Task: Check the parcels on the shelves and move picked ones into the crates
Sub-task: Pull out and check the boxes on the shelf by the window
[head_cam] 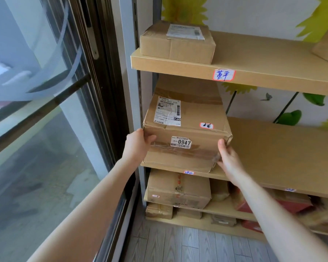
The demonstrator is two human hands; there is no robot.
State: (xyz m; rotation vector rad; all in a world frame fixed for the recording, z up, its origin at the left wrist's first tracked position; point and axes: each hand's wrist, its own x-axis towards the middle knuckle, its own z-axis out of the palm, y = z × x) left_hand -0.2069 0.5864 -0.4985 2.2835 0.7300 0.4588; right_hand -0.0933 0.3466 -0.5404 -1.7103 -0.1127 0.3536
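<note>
A large brown cardboard parcel [186, 129] with a shipping label and a sticker reading 0947 sits at the left end of the middle shelf [284, 148]. My left hand [138, 146] grips its left front corner, thumb on the front face. My right hand [228, 157] holds its lower right front corner, thumb against the front. A smaller parcel [176, 42] with a white label rests on the upper shelf [254, 59]. No crate is in view.
Lower shelves hold several more parcels, among them a brown box [178, 190] and red packages [292, 205]. A glass door with a dark frame [106, 91] stands close on the left. Grey plank floor [187, 246] lies below the shelving.
</note>
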